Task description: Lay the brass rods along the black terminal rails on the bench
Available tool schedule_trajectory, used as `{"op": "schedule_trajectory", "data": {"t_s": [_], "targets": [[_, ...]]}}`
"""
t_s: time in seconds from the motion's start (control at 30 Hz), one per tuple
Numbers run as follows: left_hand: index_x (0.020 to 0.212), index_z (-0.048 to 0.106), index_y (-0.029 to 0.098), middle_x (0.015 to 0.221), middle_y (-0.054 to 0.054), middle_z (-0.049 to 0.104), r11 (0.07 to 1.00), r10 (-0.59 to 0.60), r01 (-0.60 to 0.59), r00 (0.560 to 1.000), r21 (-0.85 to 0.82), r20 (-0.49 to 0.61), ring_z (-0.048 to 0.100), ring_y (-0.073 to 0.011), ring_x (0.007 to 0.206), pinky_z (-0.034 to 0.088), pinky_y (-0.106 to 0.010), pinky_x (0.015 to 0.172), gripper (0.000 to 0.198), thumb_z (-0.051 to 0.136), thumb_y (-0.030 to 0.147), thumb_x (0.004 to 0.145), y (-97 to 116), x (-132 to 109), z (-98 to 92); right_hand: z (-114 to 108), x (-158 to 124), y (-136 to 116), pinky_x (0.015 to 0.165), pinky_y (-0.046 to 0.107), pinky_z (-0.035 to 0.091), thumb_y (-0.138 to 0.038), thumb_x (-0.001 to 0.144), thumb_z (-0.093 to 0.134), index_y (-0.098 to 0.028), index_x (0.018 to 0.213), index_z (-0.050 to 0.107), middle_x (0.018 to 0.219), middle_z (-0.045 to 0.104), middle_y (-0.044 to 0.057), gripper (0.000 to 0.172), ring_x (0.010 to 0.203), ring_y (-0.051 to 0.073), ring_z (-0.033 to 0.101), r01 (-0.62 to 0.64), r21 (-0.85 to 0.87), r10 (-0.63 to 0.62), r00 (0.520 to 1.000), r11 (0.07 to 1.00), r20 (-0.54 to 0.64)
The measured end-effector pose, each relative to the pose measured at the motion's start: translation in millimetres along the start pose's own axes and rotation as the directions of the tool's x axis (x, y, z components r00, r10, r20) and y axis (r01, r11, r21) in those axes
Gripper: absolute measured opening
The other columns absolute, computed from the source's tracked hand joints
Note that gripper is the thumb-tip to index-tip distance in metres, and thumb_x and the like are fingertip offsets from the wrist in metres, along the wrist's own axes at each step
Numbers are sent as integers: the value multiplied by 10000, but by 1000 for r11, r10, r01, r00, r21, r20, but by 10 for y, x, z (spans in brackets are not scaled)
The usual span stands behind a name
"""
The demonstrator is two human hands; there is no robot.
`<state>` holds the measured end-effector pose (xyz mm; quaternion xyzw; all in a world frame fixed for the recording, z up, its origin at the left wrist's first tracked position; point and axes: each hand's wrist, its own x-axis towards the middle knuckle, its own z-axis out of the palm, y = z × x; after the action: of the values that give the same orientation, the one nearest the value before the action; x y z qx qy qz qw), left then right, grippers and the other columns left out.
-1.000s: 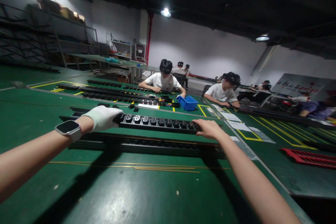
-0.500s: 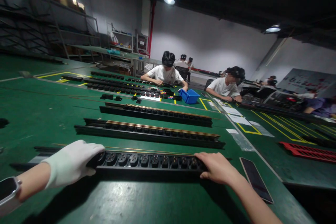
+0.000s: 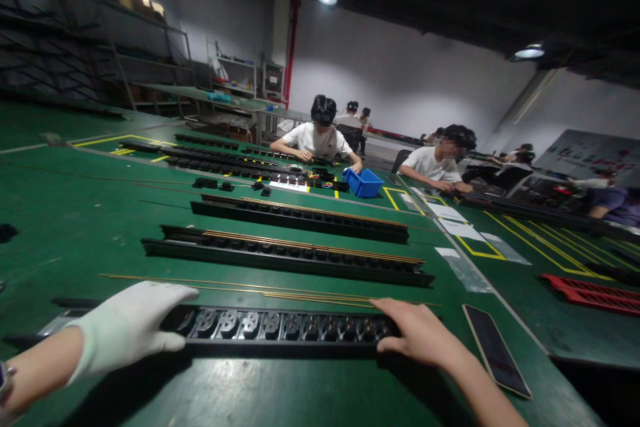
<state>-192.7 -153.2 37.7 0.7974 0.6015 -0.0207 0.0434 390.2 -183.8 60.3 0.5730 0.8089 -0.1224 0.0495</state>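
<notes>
A long black socket strip [image 3: 273, 347] lies across the green table in front of me, its row of black socket modules facing up. My left hand [image 3: 135, 323], in a white glove, is closed around the strip left of the visible sockets. Bare, my right hand [image 3: 417, 333] grips the strip's right end, thumb on the near side and fingers over the far edge. Thin brass rods [image 3: 310, 295] lie on the table just behind it. Farther back are a second black strip [image 3: 285, 260] and a third black strip [image 3: 300, 219], each with brass rods along the top.
A phone [image 3: 496, 350] lies right of my right hand. Beyond the strips are small black parts [image 3: 205, 183], a blue bin [image 3: 364, 183] and two co-workers seated across the table. Paper sheets [image 3: 453, 220] and a red slatted part [image 3: 590, 291] are at the right.
Both hands have drawn the socket strip slightly toward me. A gap now shows between it and the brass rods behind, which stay on the table.
</notes>
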Motion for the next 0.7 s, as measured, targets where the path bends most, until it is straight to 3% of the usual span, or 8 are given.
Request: {"op": "schedule_trajectory", "data": {"t_s": [0.1, 0.17, 0.23, 0.37, 0.47, 0.6, 0.7], "targets": [[1489, 543, 268, 1462, -89, 650, 995, 86, -90, 992, -45, -89, 616, -314, 1330, 483, -426, 1122, 798, 695, 632, 796, -24, 381, -246, -276, 268, 172, 1206, 471, 389, -493, 880, 725, -373, 1616, 367, 1639, 445, 51, 828, 1479, 309, 456, 42, -35, -48, 982, 999, -181], [1545, 471, 250, 1545, -137, 567, 986, 161, -165, 972, -8, -173, 540, -337, 1416, 431, -435, 1175, 884, 731, 627, 789, 33, 711, -374, -389, 546, 252, 1236, 493, 345, -455, 838, 784, -336, 1655, 278, 1678, 373, 84, 968, 1511, 322, 403, 70, -99, -92, 968, 993, -233], [1602, 377, 261, 1621, -161, 467, 976, 218, -210, 959, 59, -183, 464, -359, 1476, 405, -448, 1194, 995, 797, 561, 750, 144, 1025, -409, -401, 830, 284, 1258, 547, 284, -452, 787, 840, -309, 1677, 196, 1703, 309, 119, 1107, 1556, 353, 309, 71, -153, -107, 964, 986, -244], [1649, 254, 275, 1676, -194, 357, 963, 234, -211, 963, 166, -134, 318, -448, 1539, 303, -570, 1237, 1240, 902, 525, 620, 387, 1462, -198, -225, 1213, 263, 1269, 568, 218, -540, 760, 856, -300, 1687, 113, 1726, 240, 138, 1212, 1587, 364, 217, 112, -184, -150, 967, 976, -206], [1652, 230, 310, 1684, -194, 339, 947, 276, -246, 952, 205, -135, 291, -478, 1541, 235, -628, 1246, 1326, 941, 512, 551, 482, 1637, 56, -76, 1305, 244, 1256, 577, 230, -549, 757, 853, -336, 1683, 121, 1711, 292, 121, 1199, 1562, 385, 270, 128, -196, -168, 965, 972, -200], [1653, 209, 334, 1642, -192, 415, 918, 335, -298, 935, 261, -113, 432, -428, 1475, 309, -597, 1217, 1295, 945, 352, 588, 504, 1758, 300, 39, 1306, 241, 1169, 519, 372, -408, 844, 785, -345, 1684, 108, 1587, 482, 116, 1081, 1382, 357, 503, 134, -218, -185, 953, 967, -238], [1648, 250, 287, 1576, -224, 490, 923, 309, -273, 946, 273, -100, 537, -406, 1386, 396, -541, 1163, 1229, 914, 224, 616, 511, 1807, 380, 93, 1317, 256, 1082, 491, 442, -340, 870, 748, -348, 1682, 130, 1486, 558, 109, 1021, 1256, 345, 563, 114, -253, -184, 944, 961, -275]]}}
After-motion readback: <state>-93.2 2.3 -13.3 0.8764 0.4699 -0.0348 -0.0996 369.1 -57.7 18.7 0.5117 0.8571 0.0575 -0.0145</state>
